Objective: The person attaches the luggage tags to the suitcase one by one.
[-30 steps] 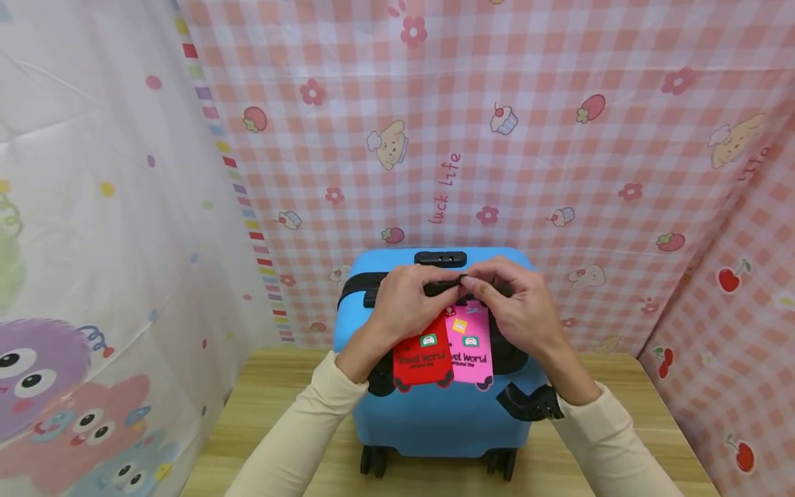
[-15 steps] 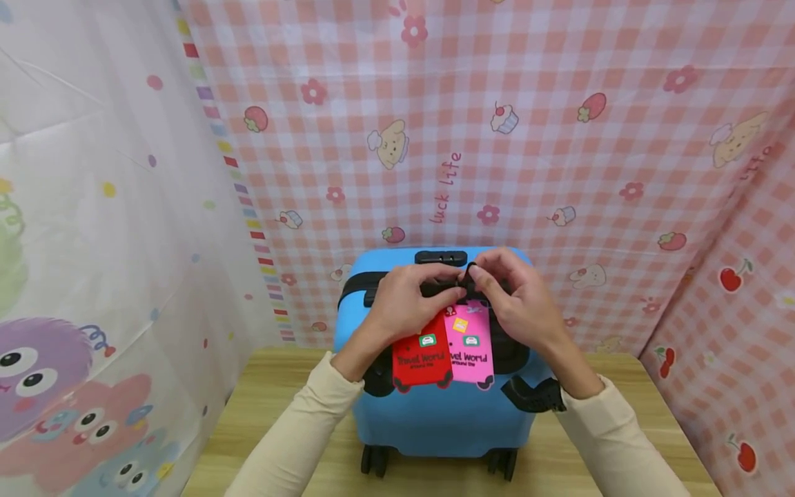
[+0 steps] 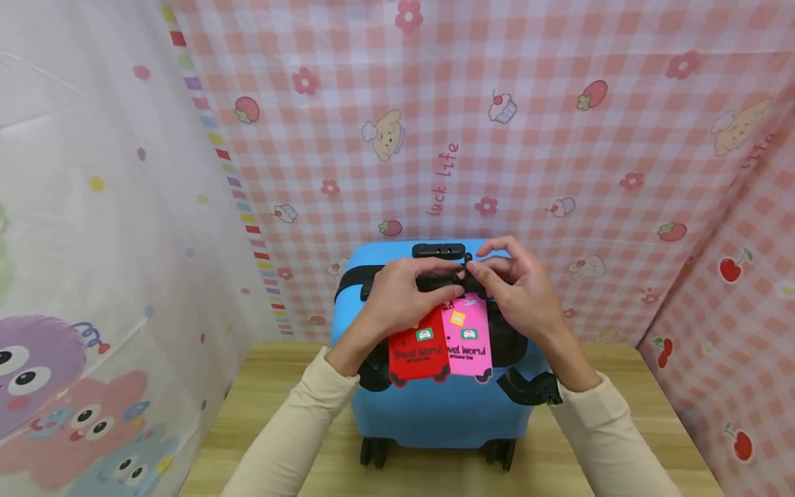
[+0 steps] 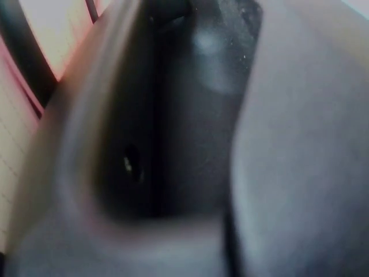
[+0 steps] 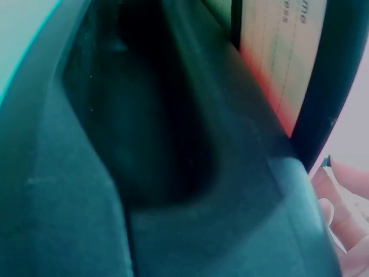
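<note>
A red luggage tag (image 3: 417, 353) and a pink luggage tag (image 3: 470, 345) hang side by side at the front of a blue suitcase (image 3: 441, 414). Above the pink tag, my right hand (image 3: 522, 293) pinches a thin black strap (image 3: 468, 258) between thumb and finger, its index finger raised. The strap's end sticks up past the fingertips. My left hand (image 3: 400, 293) grips the strap's lower part with thumb and fingers, in front of the suitcase's black handle. In the right wrist view, a tag's printed white back (image 5: 282, 57) and some fingers (image 5: 346, 196) show beside the black recess.
The suitcase stands upright on a wood-grain table (image 3: 267, 414), its wheels (image 3: 373, 452) toward me. A black combination lock (image 3: 438, 250) sits on top. Behind hangs a pink checked curtain (image 3: 397, 186), with a white patterned one (image 3: 124, 262) at left.
My right hand has worked the strap's end upward, and its index finger has lifted off. The left hand keeps its hold. The head view has tilted slightly.
</note>
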Demonstrator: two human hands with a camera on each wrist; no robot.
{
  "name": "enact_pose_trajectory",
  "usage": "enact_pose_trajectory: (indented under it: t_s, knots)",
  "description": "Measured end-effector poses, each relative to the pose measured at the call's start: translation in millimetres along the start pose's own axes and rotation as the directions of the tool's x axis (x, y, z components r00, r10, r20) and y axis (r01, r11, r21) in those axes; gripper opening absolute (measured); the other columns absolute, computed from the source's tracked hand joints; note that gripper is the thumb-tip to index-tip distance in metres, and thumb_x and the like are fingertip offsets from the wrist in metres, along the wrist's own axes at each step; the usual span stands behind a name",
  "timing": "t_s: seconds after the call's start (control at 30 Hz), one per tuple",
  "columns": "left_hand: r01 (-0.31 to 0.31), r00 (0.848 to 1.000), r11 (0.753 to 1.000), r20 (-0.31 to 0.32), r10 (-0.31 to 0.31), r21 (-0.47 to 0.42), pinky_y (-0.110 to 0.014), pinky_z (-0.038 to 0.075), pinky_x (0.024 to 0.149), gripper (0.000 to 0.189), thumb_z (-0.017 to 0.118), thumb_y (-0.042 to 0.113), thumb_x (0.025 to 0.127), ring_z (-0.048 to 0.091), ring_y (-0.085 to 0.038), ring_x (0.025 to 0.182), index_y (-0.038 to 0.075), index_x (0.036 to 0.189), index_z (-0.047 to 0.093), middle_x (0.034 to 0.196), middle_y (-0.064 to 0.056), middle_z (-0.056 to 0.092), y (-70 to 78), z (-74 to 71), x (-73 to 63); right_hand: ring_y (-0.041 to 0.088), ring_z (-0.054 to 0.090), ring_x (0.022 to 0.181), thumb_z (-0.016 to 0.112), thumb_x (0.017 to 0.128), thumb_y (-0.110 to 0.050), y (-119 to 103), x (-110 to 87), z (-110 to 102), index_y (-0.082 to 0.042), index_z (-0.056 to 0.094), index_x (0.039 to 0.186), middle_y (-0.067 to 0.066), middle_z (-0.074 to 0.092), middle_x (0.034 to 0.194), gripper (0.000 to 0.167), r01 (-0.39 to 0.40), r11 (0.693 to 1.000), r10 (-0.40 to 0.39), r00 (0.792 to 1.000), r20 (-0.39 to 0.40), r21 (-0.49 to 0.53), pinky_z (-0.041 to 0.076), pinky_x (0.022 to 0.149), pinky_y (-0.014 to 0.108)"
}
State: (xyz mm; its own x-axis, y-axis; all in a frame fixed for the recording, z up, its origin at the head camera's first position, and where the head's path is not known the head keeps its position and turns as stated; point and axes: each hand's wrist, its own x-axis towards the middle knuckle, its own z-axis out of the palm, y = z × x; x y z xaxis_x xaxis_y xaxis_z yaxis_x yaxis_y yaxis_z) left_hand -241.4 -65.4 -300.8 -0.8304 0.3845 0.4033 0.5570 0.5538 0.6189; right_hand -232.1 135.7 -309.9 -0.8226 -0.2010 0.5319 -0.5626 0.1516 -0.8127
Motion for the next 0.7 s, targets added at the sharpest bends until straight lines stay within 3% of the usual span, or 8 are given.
enact_pose_trajectory:
  t_s: [0.13, 0.33, 0.7]
  knots:
    - [0.004, 1.0, 1.0, 0.017, -0.004, 0.018, -0.03, 0.05, 0.08, 0.037, 0.076, 0.034, 0.087, 0.063, -0.01, 0.093, 0.021, 0.122, 0.072, 0.113, 0.005, 0.073, -0.1, -1.1, 0.0, 0.014, 0.052, 0.06, 0.063, 0.096, -0.003, 0.4, 0.0, -1.4, 0.002, 0.052, 0.112, 0.005, 0.07, 0.077, 0.02, -0.015, 1.0, 0.014, 1.0, 0.019, 0.01, 0.039, 0.052, 0.027]
    - [0.01, 1.0, 1.0, 0.011, -0.01, -0.001, -0.032, 0.051, 0.083, 0.034, 0.075, 0.033, 0.088, 0.065, -0.009, 0.095, 0.022, 0.12, 0.072, 0.112, 0.006, 0.073, -0.1, -2.7, -1.7, 0.016, 0.069, 0.076, 0.065, 0.095, -0.004, 0.3, 0.4, -2.7, -0.002, 0.053, 0.112, 0.014, 0.074, 0.093, 0.021, -0.029, 1.0, 0.029, 0.998, 0.051, -0.002, 0.048, 0.059, 0.025]
    - [-0.038, 0.999, 0.999, 0.027, 0.038, -0.006, -0.031, 0.051, 0.084, 0.041, 0.079, 0.034, 0.084, 0.062, -0.007, 0.096, 0.022, 0.121, 0.069, 0.111, 0.007, 0.068, -3.3, -2.1, -3.3, 0.017, 0.052, 0.061, 0.069, 0.092, -0.004, 0.8, -0.6, -2.3, -0.002, 0.058, 0.104, 0.008, 0.06, 0.078, 0.017, 0.003, 0.998, 0.001, 0.998, 0.068, -0.064, 0.042, 0.052, 0.025]
